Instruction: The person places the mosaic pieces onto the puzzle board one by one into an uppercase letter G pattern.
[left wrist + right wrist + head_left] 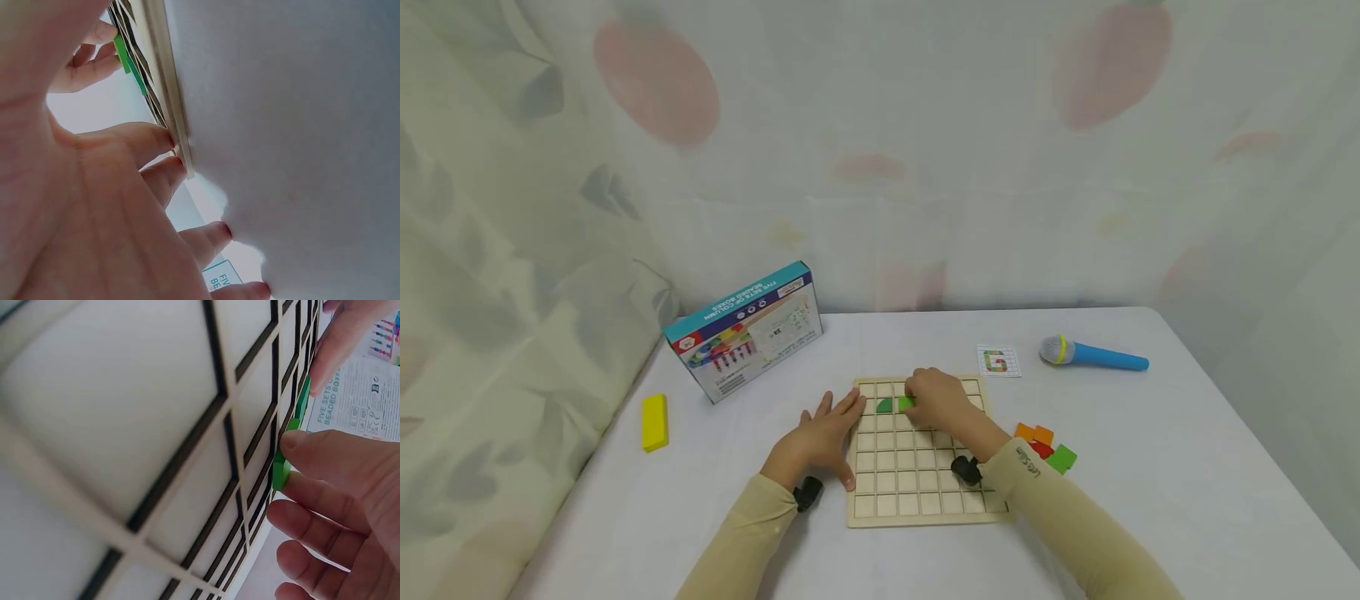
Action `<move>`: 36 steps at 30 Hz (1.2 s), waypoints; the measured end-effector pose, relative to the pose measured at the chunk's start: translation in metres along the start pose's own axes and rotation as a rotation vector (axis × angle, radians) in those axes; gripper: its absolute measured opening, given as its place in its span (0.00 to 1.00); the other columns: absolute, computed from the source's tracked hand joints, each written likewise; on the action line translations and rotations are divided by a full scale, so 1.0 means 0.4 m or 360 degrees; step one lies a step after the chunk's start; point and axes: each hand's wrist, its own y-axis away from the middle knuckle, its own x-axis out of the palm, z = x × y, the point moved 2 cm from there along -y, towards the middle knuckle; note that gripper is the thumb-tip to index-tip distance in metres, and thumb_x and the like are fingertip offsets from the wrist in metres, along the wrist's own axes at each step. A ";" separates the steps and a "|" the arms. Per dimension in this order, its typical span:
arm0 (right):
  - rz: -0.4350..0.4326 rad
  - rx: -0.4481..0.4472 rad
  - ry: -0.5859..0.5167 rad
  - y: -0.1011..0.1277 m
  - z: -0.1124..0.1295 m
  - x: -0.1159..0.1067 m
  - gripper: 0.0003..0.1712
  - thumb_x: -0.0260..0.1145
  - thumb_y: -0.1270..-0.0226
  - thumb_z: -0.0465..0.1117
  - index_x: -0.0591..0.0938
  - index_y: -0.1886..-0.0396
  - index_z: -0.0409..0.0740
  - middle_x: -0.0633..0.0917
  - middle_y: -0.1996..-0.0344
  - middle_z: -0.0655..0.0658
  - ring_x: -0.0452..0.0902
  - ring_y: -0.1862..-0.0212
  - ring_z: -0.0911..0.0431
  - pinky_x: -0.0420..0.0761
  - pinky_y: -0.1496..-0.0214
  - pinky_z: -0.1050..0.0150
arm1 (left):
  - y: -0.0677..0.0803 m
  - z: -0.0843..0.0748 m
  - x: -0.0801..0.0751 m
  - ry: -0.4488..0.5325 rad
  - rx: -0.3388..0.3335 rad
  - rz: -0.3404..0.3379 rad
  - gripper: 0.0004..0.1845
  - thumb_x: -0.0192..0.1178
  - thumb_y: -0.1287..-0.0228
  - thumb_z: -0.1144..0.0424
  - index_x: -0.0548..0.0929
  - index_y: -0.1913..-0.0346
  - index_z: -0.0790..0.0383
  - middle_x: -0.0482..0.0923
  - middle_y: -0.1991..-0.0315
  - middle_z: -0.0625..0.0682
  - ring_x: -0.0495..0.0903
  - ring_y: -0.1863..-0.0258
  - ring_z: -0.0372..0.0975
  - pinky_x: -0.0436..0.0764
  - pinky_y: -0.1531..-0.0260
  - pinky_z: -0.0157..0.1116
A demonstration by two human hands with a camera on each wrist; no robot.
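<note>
Pinching a flat, straight-edged green tile [281, 472] in my right grip [940, 400], I hold it at the far part of the pale wooden board [887, 482], ridged into squares; my left grip [817, 437] spreads, fingers extended, along the board's left edge.

Grid board [886, 482]: matt, pale wood, looks like. Box [752, 333] near far left corner of worktop [1150, 467]: smooth printed cardboard. Mic handle [1111, 358], far right corner: smooth, plasticky.
</note>
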 end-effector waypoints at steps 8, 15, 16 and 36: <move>0.0056 0.0012 0.0038 -0.001 0.007 -0.007 0.08 0.70 0.45 0.46 0.83 0.70 0.48 0.76 0.75 0.52 0.72 0.71 0.58 0.74 0.72 0.64 | 0.004 -0.019 -0.006 -0.0004 0.0021 0.0006 0.69 0.79 0.79 0.49 0.49 0.27 0.56 0.38 0.26 0.51 0.35 0.30 0.60 0.44 0.43 0.68; 0.0082 0.0006 0.0090 0.000 0.010 -0.005 0.10 0.70 0.45 0.48 0.83 0.67 0.49 0.76 0.74 0.53 0.71 0.71 0.59 0.72 0.72 0.64 | 0.001 -0.021 0.000 0.0000 0.0020 0.0006 0.70 0.79 0.81 0.48 0.49 0.27 0.54 0.38 0.26 0.50 0.35 0.30 0.59 0.44 0.42 0.68; 0.0079 0.0006 0.0095 0.002 0.010 -0.005 0.12 0.69 0.45 0.49 0.83 0.64 0.49 0.77 0.72 0.53 0.72 0.69 0.58 0.73 0.71 0.64 | 0.000 -0.019 0.002 0.0001 0.0015 0.0009 0.70 0.78 0.81 0.47 0.49 0.27 0.54 0.37 0.26 0.49 0.35 0.30 0.59 0.43 0.42 0.67; -0.0172 0.0186 -0.0141 0.147 -0.155 -0.092 0.20 0.71 0.47 0.45 0.82 0.53 0.44 0.82 0.62 0.46 0.79 0.62 0.53 0.79 0.69 0.61 | -0.008 0.000 0.004 0.0013 -0.0048 0.0013 0.72 0.78 0.83 0.47 0.48 0.27 0.51 0.35 0.26 0.47 0.33 0.30 0.57 0.41 0.41 0.66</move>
